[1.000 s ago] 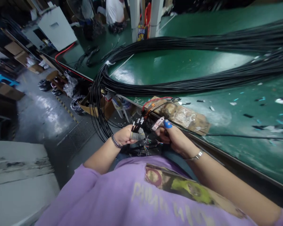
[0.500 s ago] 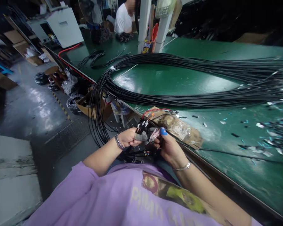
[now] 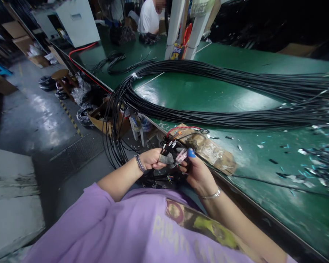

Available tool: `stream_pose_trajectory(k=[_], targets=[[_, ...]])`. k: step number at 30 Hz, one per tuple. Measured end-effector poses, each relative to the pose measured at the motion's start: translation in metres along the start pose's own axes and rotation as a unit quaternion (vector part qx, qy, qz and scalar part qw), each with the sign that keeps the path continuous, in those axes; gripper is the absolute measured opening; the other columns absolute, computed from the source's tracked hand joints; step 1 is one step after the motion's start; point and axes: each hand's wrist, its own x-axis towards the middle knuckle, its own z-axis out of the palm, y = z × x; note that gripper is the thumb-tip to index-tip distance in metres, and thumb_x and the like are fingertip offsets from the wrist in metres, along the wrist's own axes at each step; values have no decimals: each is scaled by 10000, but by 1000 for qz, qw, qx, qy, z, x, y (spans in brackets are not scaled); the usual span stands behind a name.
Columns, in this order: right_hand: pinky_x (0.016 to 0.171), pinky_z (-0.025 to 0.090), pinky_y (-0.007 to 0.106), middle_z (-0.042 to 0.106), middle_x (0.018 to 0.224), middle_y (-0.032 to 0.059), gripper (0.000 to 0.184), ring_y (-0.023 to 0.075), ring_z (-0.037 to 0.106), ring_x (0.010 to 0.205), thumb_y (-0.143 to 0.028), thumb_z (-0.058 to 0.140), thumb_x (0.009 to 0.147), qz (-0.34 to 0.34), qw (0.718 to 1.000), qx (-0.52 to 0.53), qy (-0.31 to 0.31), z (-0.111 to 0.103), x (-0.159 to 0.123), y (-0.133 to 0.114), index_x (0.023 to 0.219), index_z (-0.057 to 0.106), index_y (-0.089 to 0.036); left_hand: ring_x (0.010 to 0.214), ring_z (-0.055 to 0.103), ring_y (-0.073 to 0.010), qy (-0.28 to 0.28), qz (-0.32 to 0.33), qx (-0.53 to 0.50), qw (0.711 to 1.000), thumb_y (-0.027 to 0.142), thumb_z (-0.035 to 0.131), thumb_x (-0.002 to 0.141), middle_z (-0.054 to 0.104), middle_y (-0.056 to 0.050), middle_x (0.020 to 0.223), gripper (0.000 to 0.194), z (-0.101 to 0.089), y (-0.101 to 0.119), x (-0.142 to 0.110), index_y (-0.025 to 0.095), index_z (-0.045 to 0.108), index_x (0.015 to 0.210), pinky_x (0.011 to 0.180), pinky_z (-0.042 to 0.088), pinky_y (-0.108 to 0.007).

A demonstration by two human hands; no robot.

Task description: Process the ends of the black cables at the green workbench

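Note:
My left hand (image 3: 152,159) is closed around several black cables (image 3: 170,145) with white bits near their ends. Its thumb is wrapped in grey. Just to the right, my right hand (image 3: 199,173) pinches a small pale-pink object (image 3: 181,156), whose exact kind I cannot make out. Blue covers its thumb tip. Thin coloured wire ends (image 3: 177,165) show between the two hands, beside the pink object. Below them hang more cables with coloured wire ends (image 3: 170,178), partly in shadow.
A long bundle of black cable (image 3: 181,116) loops over the green table (image 3: 252,149) and droops off its left edge. A taped cardboard piece (image 3: 214,151) lies at the near edge. Black and white scraps (image 3: 315,171) litter the right. A person in white (image 3: 148,18) sits across the table.
The view has shifted slightly, so the table and cables sit a little differently. Both hands keep their grips and stay close together, with the pink object tilted slightly differently.

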Motion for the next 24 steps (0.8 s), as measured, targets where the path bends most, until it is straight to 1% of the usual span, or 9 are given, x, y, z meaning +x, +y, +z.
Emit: stream_pose_trajectory(k=[2, 5, 9, 11, 15, 19, 21, 24], targets=[[385, 189, 218, 371, 536, -58, 392, 77, 256, 455, -525, 734, 631, 1, 1000, -3, 1, 0, 0, 0, 638, 517, -199, 273, 232, -10, -4, -4, -4, 1000, 378, 802, 530, 353, 89, 352, 395, -1, -1, 1, 130, 514, 641, 304, 124, -145], [378, 199, 224, 353, 522, -59, 409, 79, 244, 446, -554, 707, 654, -7, 1000, -25, -6, 0, -1, -1, 613, 497, -205, 281, 233, -8, -7, -8, -3, 1000, 364, 802, 534, 365, 90, 369, 390, -1, -3, 3, 117, 553, 704, 312, 124, -145], [368, 217, 220, 359, 518, -57, 428, 79, 258, 444, -588, 689, 662, -15, 999, -35, -8, 1, -1, -1, 622, 500, -206, 295, 237, -6, 5, -8, -4, 1000, 333, 789, 568, 375, 87, 393, 369, -1, -2, 3, 101, 575, 758, 319, 117, -148], [365, 221, 210, 368, 513, -60, 442, 73, 260, 438, -606, 683, 661, 1, 1000, -24, -10, 0, -2, 0, 632, 504, -203, 294, 237, -7, 6, -7, -3, 1000, 328, 782, 574, 383, 80, 393, 349, -1, -1, 3, 104, 563, 727, 314, 114, -149], [360, 220, 198, 387, 495, -65, 484, 61, 267, 410, -663, 645, 661, 44, 999, 8, -12, -3, -2, 3, 646, 488, -206, 277, 226, -12, 2, -12, 2, 1000, 347, 780, 560, 362, 79, 355, 364, 0, -1, 1, 138, 485, 604, 297, 122, -148], [348, 204, 204, 440, 531, -54, 490, 69, 321, 411, -680, 648, 637, 39, 999, 18, 8, -9, -4, 6, 666, 498, -215, 261, 207, -13, 3, -16, 9, 1000, 343, 773, 560, 329, 94, 330, 386, 3, -2, -4, 159, 434, 563, 286, 139, -141], [342, 208, 215, 451, 537, -45, 501, 72, 315, 405, -702, 622, 642, 45, 999, -3, -8, -14, -6, 8, 668, 526, -211, 259, 207, -12, 4, -15, 15, 1000, 355, 779, 543, 333, 93, 327, 397, 6, -4, -8, 159, 434, 555, 282, 140, -140], [342, 223, 230, 411, 486, -46, 527, 71, 276, 387, -719, 586, 659, 77, 995, -47, -49, -21, -11, 11, 674, 589, -192, 257, 217, -11, 13, -11, 33, 999, 405, 786, 522, 342, 90, 328, 426, 10, -9, -15, 155, 441, 539, 278, 132, -143]])
